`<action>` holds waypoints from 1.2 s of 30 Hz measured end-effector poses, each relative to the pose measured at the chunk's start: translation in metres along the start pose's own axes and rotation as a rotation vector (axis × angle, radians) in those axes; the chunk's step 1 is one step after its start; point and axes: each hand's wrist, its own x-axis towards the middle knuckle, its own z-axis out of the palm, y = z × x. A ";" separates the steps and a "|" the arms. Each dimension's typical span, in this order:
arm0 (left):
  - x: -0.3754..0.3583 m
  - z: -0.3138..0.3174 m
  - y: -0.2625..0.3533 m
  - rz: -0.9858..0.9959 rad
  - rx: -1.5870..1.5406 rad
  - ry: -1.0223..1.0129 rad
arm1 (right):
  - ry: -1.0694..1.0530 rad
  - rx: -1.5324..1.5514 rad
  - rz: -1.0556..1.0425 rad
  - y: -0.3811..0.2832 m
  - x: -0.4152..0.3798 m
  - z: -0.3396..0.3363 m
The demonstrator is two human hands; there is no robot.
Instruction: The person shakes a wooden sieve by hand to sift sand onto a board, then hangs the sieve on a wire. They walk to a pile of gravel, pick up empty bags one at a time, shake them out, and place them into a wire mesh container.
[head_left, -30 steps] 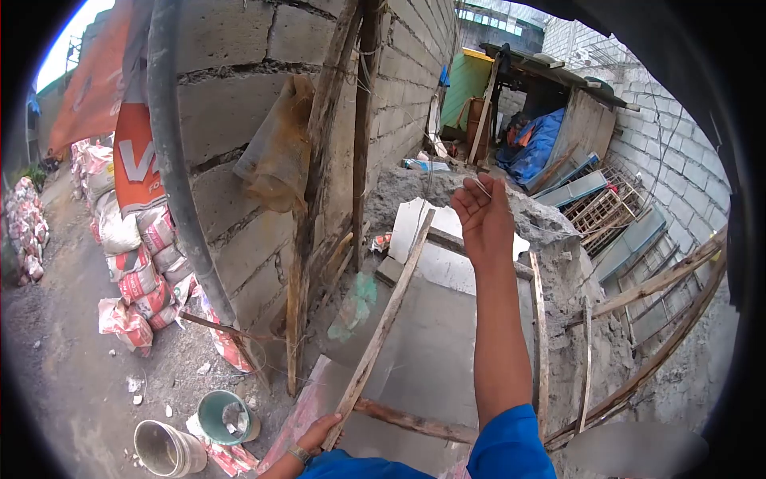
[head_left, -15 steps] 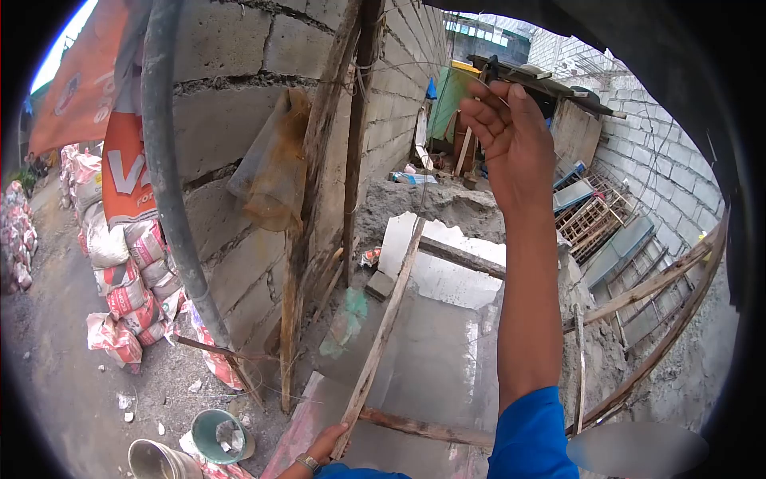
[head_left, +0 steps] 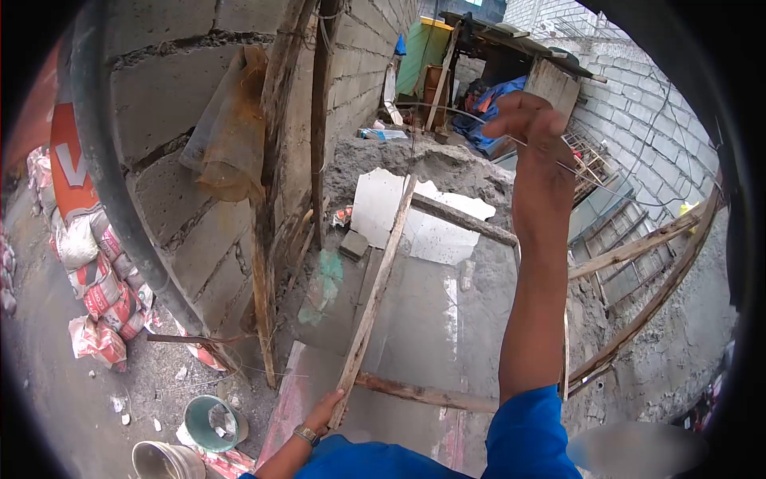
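Your right hand [head_left: 536,152] is raised high, fingers pinched on a thin wire [head_left: 606,185] that runs past it toward the block wall [head_left: 638,104]. Your left hand [head_left: 323,411] grips the lower end of a wooden slat [head_left: 375,291] leaning across the grey formwork panel [head_left: 431,319].

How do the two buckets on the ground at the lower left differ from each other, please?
The green bucket is teal-coloured, while the metal bucket is grey with a pale rim. The green bucket shows whole and holds some pale debris; the metal bucket is cut off by the picture's edge, and its contents cannot be made out. The green bucket lies nearer the block wall. Both stand open-topped on the dirt, side by side.
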 end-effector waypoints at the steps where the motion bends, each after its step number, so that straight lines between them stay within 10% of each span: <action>1: -0.002 0.006 0.010 -0.008 -0.023 0.002 | -0.019 -0.011 -0.086 -0.001 -0.019 -0.024; 5: -0.009 0.030 0.052 -0.001 -0.001 0.009 | -0.254 0.599 0.145 -0.023 -0.125 -0.120; 12: -0.024 0.096 0.128 0.275 -0.072 -0.060 | 0.296 0.061 0.430 -0.051 -0.226 -0.203; 20: -0.043 0.201 0.180 1.104 -0.029 -0.121 | 0.643 0.115 0.623 -0.011 -0.280 -0.210; 26: -0.048 0.264 0.193 1.396 0.142 -0.119 | 0.454 -0.265 0.692 0.071 -0.334 -0.208; 36: -0.053 0.319 0.224 1.551 0.250 -0.120 | 0.437 -0.021 0.964 0.143 -0.358 -0.201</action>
